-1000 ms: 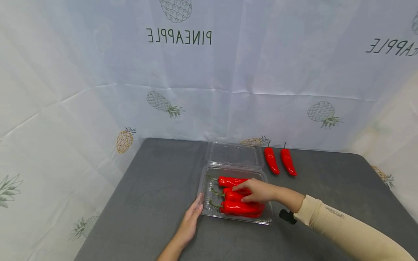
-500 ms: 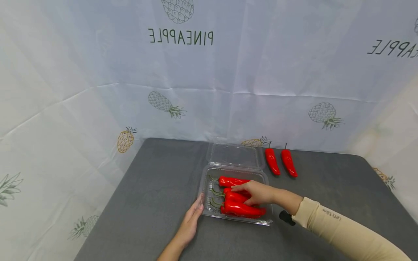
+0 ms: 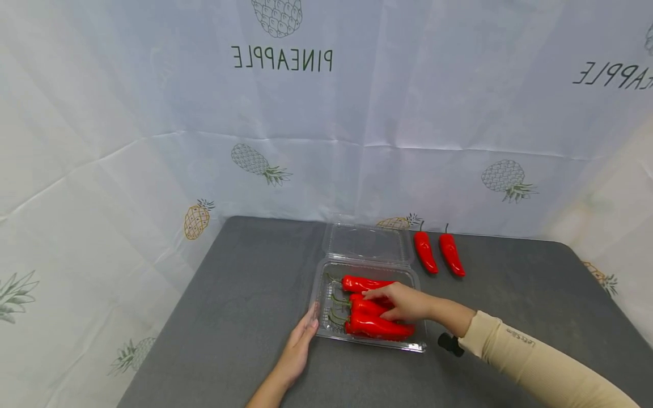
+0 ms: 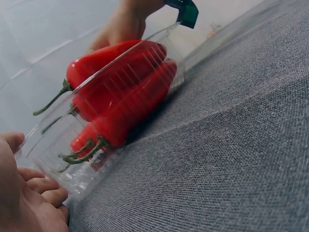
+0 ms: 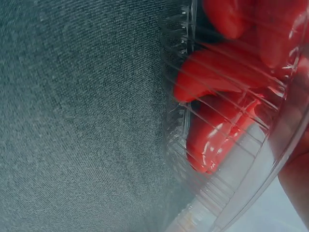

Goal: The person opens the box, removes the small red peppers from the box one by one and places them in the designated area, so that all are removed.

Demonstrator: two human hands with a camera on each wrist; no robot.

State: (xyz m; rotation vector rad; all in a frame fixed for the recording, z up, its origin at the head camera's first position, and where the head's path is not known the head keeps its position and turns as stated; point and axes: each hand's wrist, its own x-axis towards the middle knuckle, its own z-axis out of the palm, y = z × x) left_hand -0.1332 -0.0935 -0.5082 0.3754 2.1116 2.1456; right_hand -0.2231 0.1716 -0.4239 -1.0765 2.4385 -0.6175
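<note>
An open clear plastic clamshell container (image 3: pixel 415 347) holds several long red peppers with green stems, lying side by side and stacked. My left hand (image 3: pixel 297 341) holds the container's left end, with bent fingers (image 4: pixel 50 193) below its rim in the left wrist view. My right hand (image 3: pixel 405 302) reaches in from the right and grips a middle pepper (image 3: pixel 366 306); its thumb tip is hidden behind the front pepper (image 3: pixel 377 327). Another pepper (image 3: pixel 359 283) lies along the back of the container. In the right wrist view, pepper tips (image 5: pixel 207 145) show through the ribbed wall.
The container's clear lid (image 3: pixel 367 242) is folded back towards the curtain (image 3: pixel 326 113). Two more red peppers, a left one (image 3: pixel 425 253) and a right one (image 3: pixel 452 255), lie on the grey tabletop (image 3: pixel 255 283) right of the lid. A black wrist camera (image 3: pixel 451 344) sits under the right forearm.
Over the last second the right hand has shifted slightly, and its thumb has slipped from view behind the front pepper, which now shows more fully. The left hand and container stay put.
</note>
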